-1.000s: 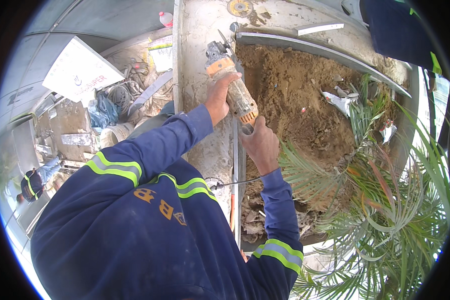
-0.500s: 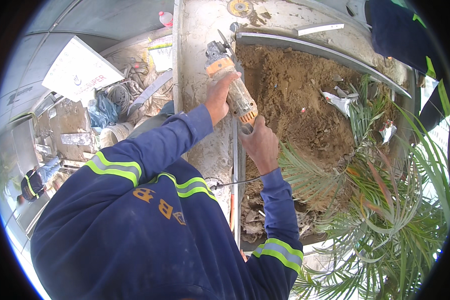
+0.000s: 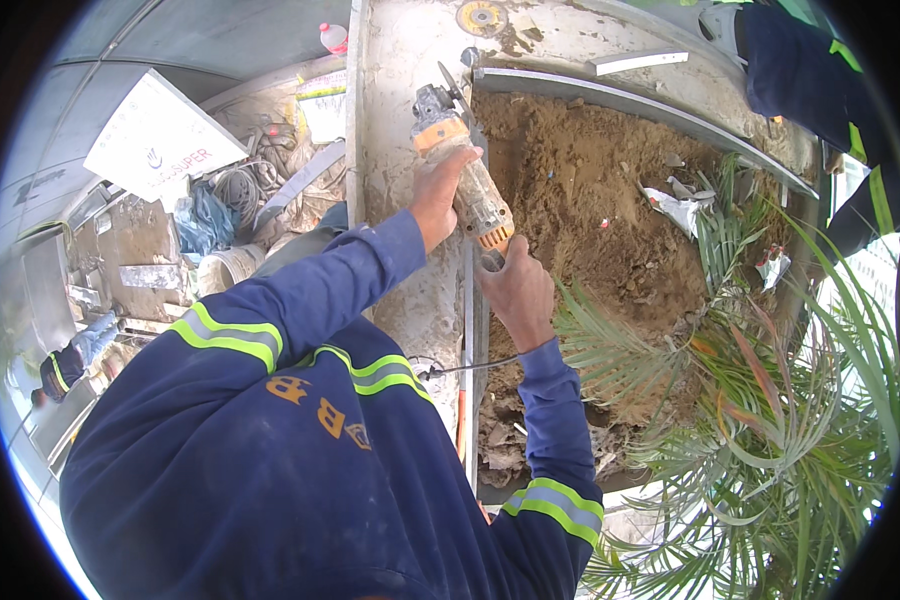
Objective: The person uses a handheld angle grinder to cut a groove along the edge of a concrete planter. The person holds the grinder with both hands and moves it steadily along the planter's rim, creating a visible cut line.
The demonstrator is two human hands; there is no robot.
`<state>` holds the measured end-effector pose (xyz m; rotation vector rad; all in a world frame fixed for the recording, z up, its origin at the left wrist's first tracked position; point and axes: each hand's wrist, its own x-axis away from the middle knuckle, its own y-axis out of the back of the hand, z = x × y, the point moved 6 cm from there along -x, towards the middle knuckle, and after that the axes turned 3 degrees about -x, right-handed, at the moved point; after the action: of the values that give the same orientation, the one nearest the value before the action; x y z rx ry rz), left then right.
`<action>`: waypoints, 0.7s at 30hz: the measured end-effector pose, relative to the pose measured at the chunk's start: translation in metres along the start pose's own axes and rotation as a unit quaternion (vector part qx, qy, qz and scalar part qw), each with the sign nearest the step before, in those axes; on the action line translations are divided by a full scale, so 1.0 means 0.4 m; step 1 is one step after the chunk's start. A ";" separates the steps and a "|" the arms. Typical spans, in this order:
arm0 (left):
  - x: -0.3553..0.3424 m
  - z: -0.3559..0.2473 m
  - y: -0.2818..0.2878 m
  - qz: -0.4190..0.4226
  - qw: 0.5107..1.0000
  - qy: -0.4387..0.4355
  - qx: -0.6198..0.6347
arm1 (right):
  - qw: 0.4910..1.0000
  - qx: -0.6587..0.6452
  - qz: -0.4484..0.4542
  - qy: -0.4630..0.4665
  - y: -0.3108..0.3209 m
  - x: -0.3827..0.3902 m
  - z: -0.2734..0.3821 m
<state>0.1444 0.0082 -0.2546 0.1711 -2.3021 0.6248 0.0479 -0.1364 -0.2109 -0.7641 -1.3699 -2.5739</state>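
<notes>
Diagonally held angle grinder (image 3: pixel 483 205), left fingers (image 3: pixel 459 161) wrapped around its body, right fingers (image 3: pixel 518 254) clasping its rear.

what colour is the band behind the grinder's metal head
The band is orange, best seen in the head view.

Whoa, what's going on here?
A person is holding a dusty orange-and-grey power tool with both hands: the left hand on its body, the right hand at its back end. Its head is near a corner of the soil bed. A yellow disc lies on the ledge beyond, and palm leaves spread on the right.
</notes>
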 end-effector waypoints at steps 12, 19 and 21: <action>0.002 0.008 -0.004 -0.067 0.996 0.015 0.052 | 1.000 -0.002 0.003 -0.005 0.001 0.005 -0.007; -0.013 0.020 0.017 0.038 0.996 -0.085 -0.014 | 1.000 0.003 -0.020 0.008 -0.003 -0.003 -0.002; -0.016 0.017 0.006 -0.026 0.994 0.090 0.059 | 1.000 -0.008 -0.023 0.007 -0.011 -0.007 -0.012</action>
<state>0.1440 0.0067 -0.2642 0.2212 -2.0826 0.7209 0.0471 -0.1382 -0.2180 -0.7244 -1.3811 -2.6237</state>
